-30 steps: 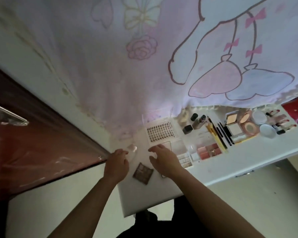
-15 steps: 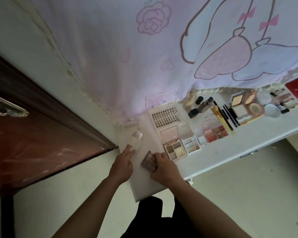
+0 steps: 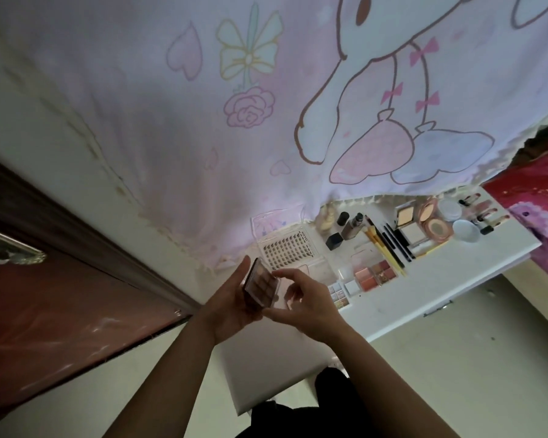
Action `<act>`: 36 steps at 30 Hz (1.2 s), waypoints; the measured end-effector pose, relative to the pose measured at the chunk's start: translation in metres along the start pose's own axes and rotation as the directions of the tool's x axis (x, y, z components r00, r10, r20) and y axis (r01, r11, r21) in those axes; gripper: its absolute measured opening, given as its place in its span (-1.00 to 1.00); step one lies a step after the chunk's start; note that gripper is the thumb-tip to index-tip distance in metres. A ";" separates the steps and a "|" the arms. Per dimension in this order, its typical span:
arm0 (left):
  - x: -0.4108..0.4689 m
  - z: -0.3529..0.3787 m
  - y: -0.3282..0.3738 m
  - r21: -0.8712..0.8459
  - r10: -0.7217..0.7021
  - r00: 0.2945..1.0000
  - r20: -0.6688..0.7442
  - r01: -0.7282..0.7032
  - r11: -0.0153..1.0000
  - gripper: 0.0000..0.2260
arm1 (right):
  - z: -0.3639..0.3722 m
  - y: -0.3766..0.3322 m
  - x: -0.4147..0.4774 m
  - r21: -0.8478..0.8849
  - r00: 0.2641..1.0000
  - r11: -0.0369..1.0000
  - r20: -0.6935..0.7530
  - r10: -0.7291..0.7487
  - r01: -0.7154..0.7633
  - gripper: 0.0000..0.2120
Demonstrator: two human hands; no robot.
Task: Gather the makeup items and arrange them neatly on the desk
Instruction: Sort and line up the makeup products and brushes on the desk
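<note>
Brown eyeshadow palette (image 3: 260, 287) is held tilted above the bench's (image 3: 393, 314) left end. Left hand (image 3: 231, 305) grips it from behind; right hand (image 3: 304, 298) pinches its edge.

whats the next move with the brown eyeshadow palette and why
Probably lower it onto the bare white desk near the small pale palette: the brown rectangular eyeshadow palette is held in the air by the left hand, right hand at its edge.

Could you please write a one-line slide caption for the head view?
The left hand and right hand hold an eyeshadow palette above the desk of lined-up makeup.
</note>
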State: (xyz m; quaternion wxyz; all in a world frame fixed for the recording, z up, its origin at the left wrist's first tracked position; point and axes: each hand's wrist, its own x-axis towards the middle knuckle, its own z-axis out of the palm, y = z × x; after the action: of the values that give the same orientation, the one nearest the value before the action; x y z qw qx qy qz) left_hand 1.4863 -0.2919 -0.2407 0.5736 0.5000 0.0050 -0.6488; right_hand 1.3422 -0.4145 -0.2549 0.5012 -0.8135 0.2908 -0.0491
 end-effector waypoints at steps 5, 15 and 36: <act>0.007 0.015 0.005 -0.075 0.057 0.997 0.058 -0.053 0.996 -0.46 | -0.021 -0.015 0.002 -0.095 0.993 0.989 0.046 -0.110 0.114 -0.24; 0.027 0.041 -0.002 -0.012 0.119 0.992 0.033 -0.119 0.993 -0.47 | -0.063 -0.024 0.002 -0.426 0.979 0.881 0.083 -0.188 0.205 -0.20; 0.013 0.048 0.006 -0.142 -0.043 0.998 0.044 0.049 0.989 -0.41 | -0.095 -0.007 0.011 0.146 0.987 0.989 0.159 -0.027 0.004 -0.63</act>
State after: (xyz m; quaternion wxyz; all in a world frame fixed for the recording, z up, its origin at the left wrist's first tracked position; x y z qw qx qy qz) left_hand 1.4622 -0.3316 -0.2217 0.5929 0.4440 0.0513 -0.6699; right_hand 1.3195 -0.4925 -0.2047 0.5803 -0.7785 0.2389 -0.0083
